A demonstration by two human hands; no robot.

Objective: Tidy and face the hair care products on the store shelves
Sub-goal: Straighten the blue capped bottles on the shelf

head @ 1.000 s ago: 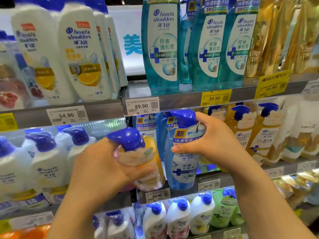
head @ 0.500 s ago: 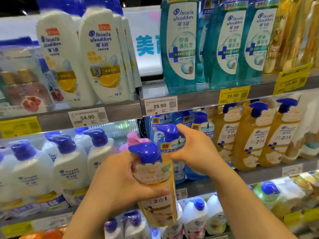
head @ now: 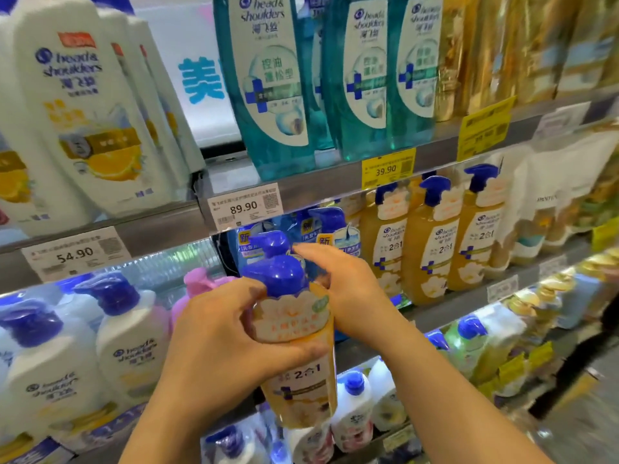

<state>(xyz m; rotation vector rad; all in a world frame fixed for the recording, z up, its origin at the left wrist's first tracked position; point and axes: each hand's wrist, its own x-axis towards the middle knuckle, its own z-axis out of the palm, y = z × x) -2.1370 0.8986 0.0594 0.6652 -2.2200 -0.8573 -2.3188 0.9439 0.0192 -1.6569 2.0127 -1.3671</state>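
— While gripped round its middle by the left hand [head: 231,349], yellow pump bottle [head: 298,356] hung off the shelf, amber-filled. Mid-facing?

— Likely; right hand [head: 348,293] touched its shoulder, fingers loosely curled, grip unclear. Belonged beside the yellow bottles [head: 435,242] farther right, label forward. Blue bottles [head: 321,236] behind.

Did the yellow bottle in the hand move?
Yes. The yellow bottle came down and out from the 89.90 tag, gripped by the left hand.

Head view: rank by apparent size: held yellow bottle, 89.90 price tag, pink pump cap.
1. Yellow bottle, though it is nearest the camera, in the left hand.
2. 89.90 tag.
3. Pink cap, partly hidden; ranking against the tag is unsure.
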